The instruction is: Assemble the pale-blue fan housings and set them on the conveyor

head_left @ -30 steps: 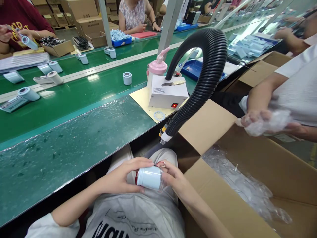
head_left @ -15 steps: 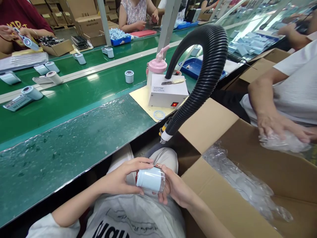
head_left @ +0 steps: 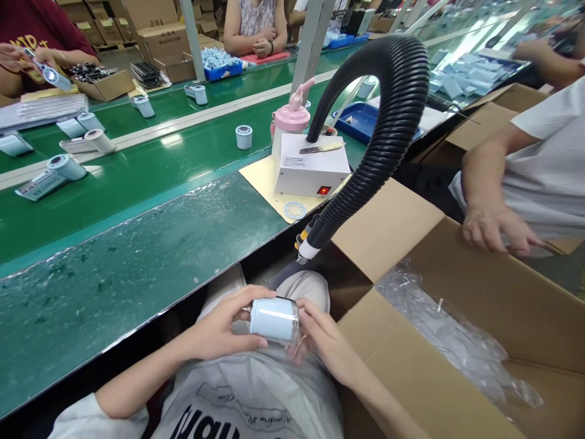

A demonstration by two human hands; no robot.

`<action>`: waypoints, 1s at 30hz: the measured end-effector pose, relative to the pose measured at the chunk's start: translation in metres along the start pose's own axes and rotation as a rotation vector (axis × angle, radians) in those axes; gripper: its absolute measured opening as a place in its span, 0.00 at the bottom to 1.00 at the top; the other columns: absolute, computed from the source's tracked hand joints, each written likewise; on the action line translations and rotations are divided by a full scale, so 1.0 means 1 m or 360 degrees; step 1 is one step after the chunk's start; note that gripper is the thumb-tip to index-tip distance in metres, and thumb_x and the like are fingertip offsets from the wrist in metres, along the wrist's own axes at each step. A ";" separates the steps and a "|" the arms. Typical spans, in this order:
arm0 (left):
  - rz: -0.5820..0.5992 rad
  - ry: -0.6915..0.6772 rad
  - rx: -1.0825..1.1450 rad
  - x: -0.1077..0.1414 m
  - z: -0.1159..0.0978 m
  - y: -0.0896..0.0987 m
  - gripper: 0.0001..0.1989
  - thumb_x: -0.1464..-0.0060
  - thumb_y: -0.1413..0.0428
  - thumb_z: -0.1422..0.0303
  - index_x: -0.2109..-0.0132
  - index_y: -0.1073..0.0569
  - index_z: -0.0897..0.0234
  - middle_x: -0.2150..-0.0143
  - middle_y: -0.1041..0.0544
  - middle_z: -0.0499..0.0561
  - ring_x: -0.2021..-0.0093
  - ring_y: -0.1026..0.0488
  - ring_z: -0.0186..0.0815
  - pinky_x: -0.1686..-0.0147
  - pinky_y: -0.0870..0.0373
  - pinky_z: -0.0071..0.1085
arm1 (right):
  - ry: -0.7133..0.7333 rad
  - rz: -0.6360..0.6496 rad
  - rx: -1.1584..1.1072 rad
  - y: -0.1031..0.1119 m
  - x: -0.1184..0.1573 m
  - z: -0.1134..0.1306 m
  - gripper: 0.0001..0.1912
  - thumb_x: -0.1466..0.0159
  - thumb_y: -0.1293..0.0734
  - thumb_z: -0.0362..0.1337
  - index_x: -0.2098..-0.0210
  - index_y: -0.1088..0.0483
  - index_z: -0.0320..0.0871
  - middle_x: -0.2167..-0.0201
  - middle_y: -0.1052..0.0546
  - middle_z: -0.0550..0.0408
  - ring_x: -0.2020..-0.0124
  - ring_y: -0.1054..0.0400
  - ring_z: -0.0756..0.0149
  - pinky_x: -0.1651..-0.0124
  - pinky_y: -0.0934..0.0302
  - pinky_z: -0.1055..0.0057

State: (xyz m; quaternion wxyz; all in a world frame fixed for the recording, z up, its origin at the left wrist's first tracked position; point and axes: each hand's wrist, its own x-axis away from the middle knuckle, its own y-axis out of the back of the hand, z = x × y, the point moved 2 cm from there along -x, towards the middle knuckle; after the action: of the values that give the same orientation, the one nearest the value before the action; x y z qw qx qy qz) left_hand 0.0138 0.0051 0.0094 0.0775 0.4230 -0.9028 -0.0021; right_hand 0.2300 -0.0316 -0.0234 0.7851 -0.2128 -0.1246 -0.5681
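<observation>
Above my lap lies a light blue cylinder (head_left: 273, 318), held on its side, with a clear plastic cover (head_left: 295, 320) showing around its right end. My left hand (head_left: 223, 323) is wrapped round the left end, thumb below and fingers along the top. At the clear end, my right hand (head_left: 322, 335) has its fingers closed against the cover; its lower fingertips are smeared by motion. Just beyond my hands, the white nozzle (head_left: 307, 251) of a black corrugated hose (head_left: 384, 122) hangs at the table edge.
On the green table (head_left: 159, 238) stands a white box (head_left: 311, 167) with a lit red switch, beside a pink-lidded bottle (head_left: 292, 116). Similar blue parts lie on the green belt (head_left: 192, 146). To my right, a cardboard box (head_left: 397, 360) holds clear plastic pieces (head_left: 439, 329); a co-worker's hand (head_left: 496, 225) is over its far side.
The cylinder has turned and shifted slightly left in my hands, and my right fingers have moved at its clear end. The co-worker's clear plastic has left their hands. Belt parts have shifted a little.
</observation>
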 end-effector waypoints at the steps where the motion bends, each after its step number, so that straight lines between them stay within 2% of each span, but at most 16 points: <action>1: -0.0012 0.0036 0.0038 0.001 0.000 -0.001 0.32 0.47 0.32 0.61 0.37 0.29 0.56 0.36 0.30 0.59 0.39 0.29 0.49 0.44 0.25 0.43 | 0.0255 -0.0112 0.0211 0.004 0.002 0.003 0.21 0.30 0.36 0.55 0.53 0.33 0.43 0.61 0.19 0.47 0.69 0.20 0.59 0.72 0.24 0.68; 2: -0.0023 0.0063 0.0065 0.001 0.001 -0.001 0.32 0.47 0.32 0.61 0.37 0.30 0.56 0.36 0.30 0.59 0.40 0.29 0.49 0.44 0.25 0.43 | 0.0542 -0.0197 0.0427 0.006 0.004 0.006 0.15 0.28 0.36 0.47 0.48 0.33 0.45 0.51 0.21 0.43 0.60 0.20 0.57 0.63 0.21 0.64; 3: -0.0032 0.0082 0.0086 0.002 0.001 -0.002 0.33 0.48 0.32 0.61 0.37 0.30 0.56 0.36 0.30 0.59 0.40 0.28 0.49 0.44 0.25 0.42 | 0.0840 -0.0235 0.0632 0.008 0.006 0.009 0.15 0.28 0.36 0.40 0.43 0.35 0.47 0.41 0.25 0.42 0.51 0.22 0.55 0.54 0.21 0.60; 4: -0.0036 0.0099 0.0107 0.002 0.001 -0.002 0.33 0.48 0.32 0.60 0.36 0.30 0.56 0.35 0.30 0.59 0.40 0.28 0.49 0.45 0.25 0.42 | 0.1125 -0.0229 0.0809 0.009 0.008 0.012 0.20 0.29 0.36 0.34 0.39 0.37 0.49 0.35 0.30 0.42 0.43 0.26 0.54 0.47 0.24 0.56; 6: -0.0037 0.0119 0.0164 0.001 0.002 -0.003 0.33 0.47 0.32 0.59 0.36 0.30 0.56 0.35 0.31 0.59 0.41 0.27 0.48 0.46 0.24 0.40 | 0.1543 -0.0122 0.1055 0.009 0.010 0.015 0.28 0.30 0.38 0.25 0.34 0.39 0.55 0.32 0.33 0.46 0.35 0.34 0.54 0.38 0.31 0.51; 7: -0.0031 0.0124 0.0196 0.001 0.001 -0.003 0.34 0.47 0.32 0.59 0.35 0.30 0.56 0.36 0.30 0.59 0.43 0.26 0.47 0.47 0.23 0.39 | 0.1634 -0.0060 0.1113 0.010 0.011 0.016 0.30 0.30 0.39 0.24 0.34 0.38 0.56 0.33 0.31 0.48 0.34 0.34 0.54 0.36 0.32 0.51; 9: 0.0012 0.0130 0.0231 -0.001 0.001 -0.003 0.36 0.49 0.31 0.57 0.35 0.30 0.56 0.37 0.28 0.59 0.46 0.25 0.46 0.49 0.22 0.39 | 0.1566 0.0024 0.1069 0.011 0.010 0.018 0.28 0.29 0.35 0.27 0.34 0.36 0.57 0.36 0.27 0.49 0.35 0.33 0.54 0.36 0.32 0.53; 11: 0.0082 0.0106 0.0216 -0.002 0.000 -0.001 0.39 0.51 0.29 0.57 0.34 0.31 0.56 0.37 0.28 0.60 0.45 0.24 0.48 0.47 0.23 0.41 | 0.1274 0.0069 0.0814 0.011 0.009 0.018 0.26 0.31 0.29 0.38 0.35 0.34 0.56 0.37 0.26 0.47 0.38 0.29 0.52 0.39 0.29 0.56; 13: 0.0150 0.0050 0.0192 -0.002 -0.001 0.000 0.41 0.51 0.29 0.58 0.33 0.32 0.53 0.33 0.31 0.60 0.39 0.28 0.50 0.43 0.25 0.43 | 0.0933 0.0106 0.0458 0.009 0.008 0.016 0.30 0.35 0.26 0.49 0.36 0.32 0.53 0.40 0.24 0.45 0.44 0.24 0.51 0.45 0.25 0.59; 15: 0.0184 0.0021 0.0228 -0.001 -0.001 0.001 0.39 0.49 0.30 0.60 0.32 0.33 0.50 0.31 0.33 0.59 0.35 0.31 0.51 0.40 0.27 0.45 | 0.0715 0.0120 0.0194 0.007 0.007 0.013 0.30 0.36 0.26 0.53 0.38 0.29 0.52 0.45 0.20 0.46 0.51 0.21 0.52 0.51 0.23 0.62; 17: 0.0199 0.0052 0.0328 -0.001 0.000 0.002 0.38 0.47 0.31 0.61 0.32 0.33 0.49 0.31 0.33 0.58 0.35 0.30 0.49 0.39 0.29 0.46 | 0.0684 0.0106 0.0161 0.006 0.007 0.012 0.27 0.37 0.25 0.52 0.41 0.26 0.54 0.45 0.20 0.47 0.50 0.21 0.52 0.52 0.22 0.62; 21: 0.0224 0.0168 0.0522 0.000 0.007 0.003 0.41 0.49 0.29 0.61 0.31 0.34 0.52 0.31 0.32 0.59 0.41 0.25 0.47 0.38 0.30 0.46 | 0.0866 0.0050 0.0433 0.011 0.006 0.013 0.25 0.39 0.22 0.47 0.43 0.23 0.58 0.40 0.22 0.49 0.43 0.25 0.49 0.51 0.23 0.63; 24: 0.0255 0.0269 0.0609 -0.001 0.016 -0.002 0.44 0.52 0.28 0.61 0.31 0.35 0.56 0.34 0.28 0.60 0.42 0.24 0.48 0.41 0.29 0.44 | 0.0840 0.0033 0.0504 0.011 0.002 0.010 0.22 0.37 0.24 0.47 0.44 0.22 0.56 0.41 0.22 0.49 0.44 0.24 0.49 0.51 0.23 0.63; 26: 0.0231 0.0333 0.0673 -0.001 0.025 -0.008 0.45 0.52 0.28 0.60 0.30 0.36 0.57 0.36 0.26 0.60 0.42 0.25 0.48 0.42 0.29 0.43 | 0.0734 0.0035 0.0476 0.005 0.001 0.005 0.22 0.36 0.25 0.47 0.44 0.22 0.53 0.47 0.19 0.49 0.52 0.21 0.52 0.54 0.23 0.65; 28: 0.0190 0.0411 0.0688 -0.001 0.033 -0.012 0.45 0.51 0.29 0.57 0.30 0.37 0.59 0.39 0.24 0.60 0.43 0.24 0.48 0.43 0.29 0.43 | 0.0568 0.0092 0.0437 0.000 0.000 -0.002 0.25 0.36 0.27 0.47 0.41 0.24 0.49 0.60 0.15 0.51 0.65 0.20 0.59 0.62 0.24 0.68; 30: 0.0146 0.0490 0.0546 -0.001 0.034 -0.002 0.43 0.51 0.31 0.52 0.32 0.34 0.61 0.43 0.21 0.60 0.46 0.22 0.49 0.46 0.27 0.42 | 0.0423 0.0122 0.0476 0.004 -0.001 -0.008 0.26 0.35 0.28 0.47 0.39 0.25 0.47 0.71 0.17 0.55 0.73 0.24 0.63 0.65 0.27 0.69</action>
State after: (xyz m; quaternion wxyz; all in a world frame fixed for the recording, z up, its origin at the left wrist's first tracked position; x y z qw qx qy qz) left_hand 0.0109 0.0028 -0.0249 0.1411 0.3837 -0.8858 0.2195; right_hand 0.2329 -0.0338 -0.0313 0.8386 -0.0215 -0.0947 -0.5361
